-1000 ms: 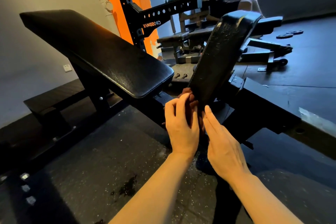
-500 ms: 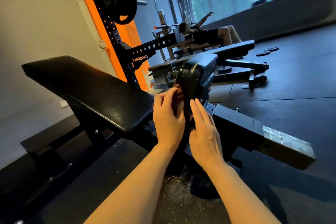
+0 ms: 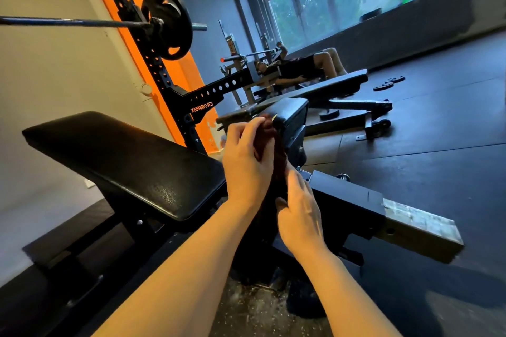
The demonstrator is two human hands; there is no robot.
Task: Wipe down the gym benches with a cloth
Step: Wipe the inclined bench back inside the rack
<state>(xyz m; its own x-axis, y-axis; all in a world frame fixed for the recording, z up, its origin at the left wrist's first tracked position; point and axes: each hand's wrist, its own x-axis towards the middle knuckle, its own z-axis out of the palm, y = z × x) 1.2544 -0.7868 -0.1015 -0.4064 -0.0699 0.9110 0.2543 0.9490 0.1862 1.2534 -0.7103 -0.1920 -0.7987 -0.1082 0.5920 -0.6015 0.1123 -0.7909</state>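
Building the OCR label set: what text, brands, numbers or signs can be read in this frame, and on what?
"CROSSMAX": orange letters on the black perforated rack arm, seen mirrored and running upside down.
Weight plate on the barbell: no marking can be read.
Small tag at the seat pad above the hands: too small to read.
No other text visible.

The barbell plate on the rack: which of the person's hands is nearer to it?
Left. The left hand is below and right of the barbell plate; the right hand lies lower, farther right.
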